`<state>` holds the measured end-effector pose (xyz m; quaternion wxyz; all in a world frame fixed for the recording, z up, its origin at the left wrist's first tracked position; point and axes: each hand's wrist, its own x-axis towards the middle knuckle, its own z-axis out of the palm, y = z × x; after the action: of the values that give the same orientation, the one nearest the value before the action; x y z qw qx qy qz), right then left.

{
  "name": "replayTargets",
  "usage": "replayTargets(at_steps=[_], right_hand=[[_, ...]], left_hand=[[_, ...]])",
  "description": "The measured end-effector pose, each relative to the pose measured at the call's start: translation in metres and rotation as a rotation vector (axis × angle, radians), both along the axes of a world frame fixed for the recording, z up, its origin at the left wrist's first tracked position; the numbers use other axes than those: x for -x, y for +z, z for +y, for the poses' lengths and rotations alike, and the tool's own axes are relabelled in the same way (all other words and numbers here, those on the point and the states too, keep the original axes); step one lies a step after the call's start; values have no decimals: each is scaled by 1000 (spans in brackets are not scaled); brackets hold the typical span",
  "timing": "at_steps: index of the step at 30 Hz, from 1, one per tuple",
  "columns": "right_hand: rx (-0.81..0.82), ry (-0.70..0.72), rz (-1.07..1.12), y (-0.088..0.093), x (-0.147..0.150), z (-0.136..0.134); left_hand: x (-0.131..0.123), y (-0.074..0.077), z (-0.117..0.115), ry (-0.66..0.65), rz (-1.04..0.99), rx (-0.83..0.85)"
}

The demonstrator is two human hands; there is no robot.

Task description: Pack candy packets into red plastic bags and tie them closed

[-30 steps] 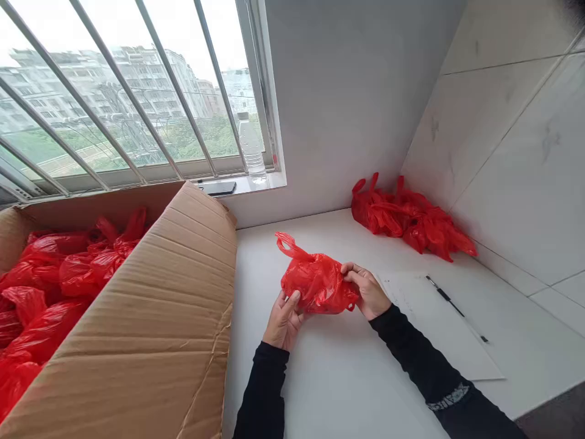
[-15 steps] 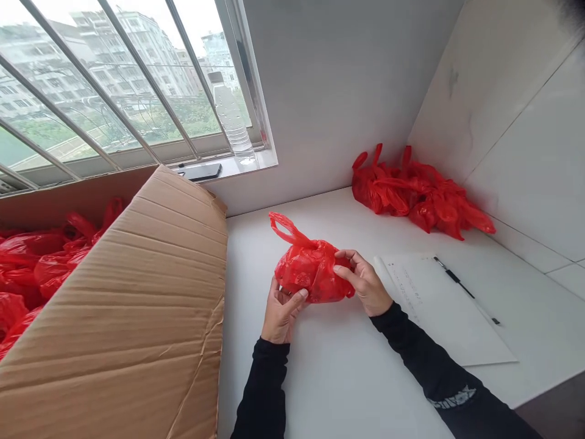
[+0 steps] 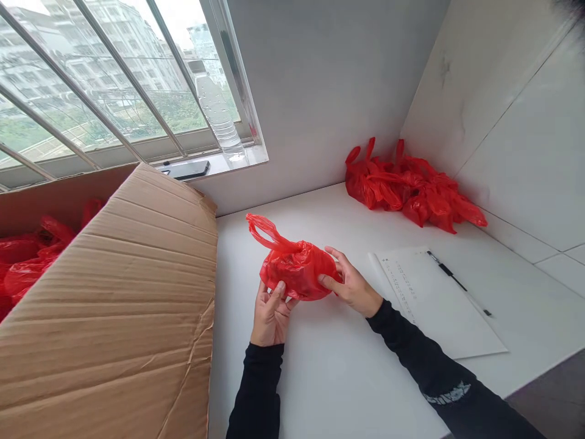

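Note:
A small tied red plastic bag [image 3: 295, 268] sits just above the white table [image 3: 347, 378], held between both hands. My left hand [image 3: 269, 312] grips its lower left side with fingers curled onto the plastic. My right hand [image 3: 351, 285] presses on its right side, thumb and fingers closed on the bag. The bag's handle loops stick up to the left.
A large open cardboard box [image 3: 119, 305] with several red bags [image 3: 27, 262] fills the left. A pile of red bags [image 3: 406, 189] lies in the far corner. A sheet of paper [image 3: 439, 311] and a pen [image 3: 457, 283] lie to the right. A phone [image 3: 186, 169] and bottle [image 3: 218, 116] rest on the windowsill.
Both hands have turned the red bag slightly and shifted it a little left. The view has swung right and down, so less of the box shows.

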<state>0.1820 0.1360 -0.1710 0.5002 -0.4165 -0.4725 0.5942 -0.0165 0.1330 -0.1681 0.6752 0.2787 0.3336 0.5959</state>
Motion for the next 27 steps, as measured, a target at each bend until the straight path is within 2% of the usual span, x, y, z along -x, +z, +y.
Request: replayTargets(at_steps=[3, 8, 12, 21, 27], right_hand=[[-14, 92, 53, 2, 0, 1], [-20, 33, 66, 8, -2, -1], [-31, 66, 45, 10, -2, -3], [-49, 16, 32, 15, 4, -6], [-62, 24, 4, 21, 5, -10]], left_hand=[[2, -2, 2, -4, -30, 15], [0, -3, 2, 12, -58, 40], [-2, -4, 1, 4, -24, 32], [-19, 14, -8, -69, 72, -76], [-19, 11, -10, -46, 93, -44]])
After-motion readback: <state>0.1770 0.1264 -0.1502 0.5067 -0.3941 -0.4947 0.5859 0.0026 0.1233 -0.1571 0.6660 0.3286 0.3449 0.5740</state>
